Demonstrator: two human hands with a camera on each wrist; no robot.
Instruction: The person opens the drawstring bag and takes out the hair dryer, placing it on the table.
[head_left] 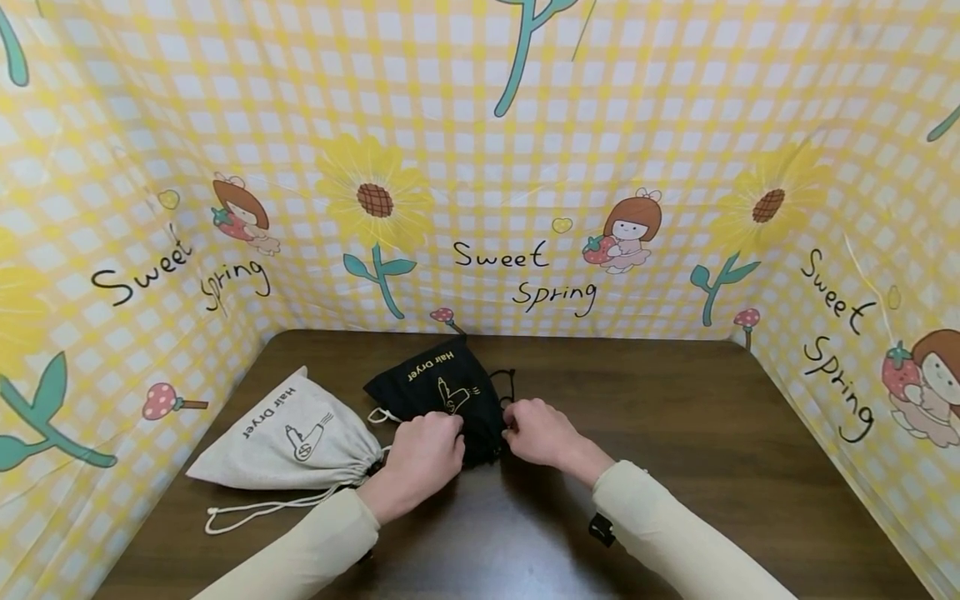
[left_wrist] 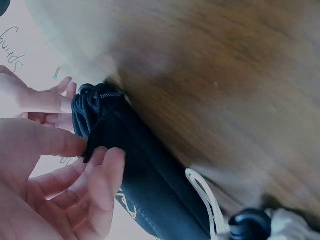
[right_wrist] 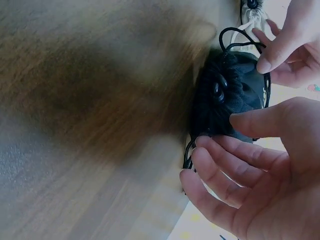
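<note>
A black drawstring bag (head_left: 420, 379), printed with a gold hair dryer and lettering, lies toward the back of the table with its gathered mouth facing me. At its left side my left hand (head_left: 423, 458) pinches the black material near the mouth between thumb and fingertips. My right hand (head_left: 543, 433) is at the opposite side, its thumb and curled fingers holding the gathered edge. A cord lock (right_wrist: 218, 92) sits at the mouth in the right wrist view. Black cord (right_wrist: 245, 35) loops out beside the left thumb.
To the left lies a pale drawstring bag (head_left: 277, 433) with the same hair dryer print, its white cord (head_left: 262, 505) trailing toward me. The brown wooden table (head_left: 675, 433) is walled by yellow checked cloth (head_left: 480, 167) at the back and sides.
</note>
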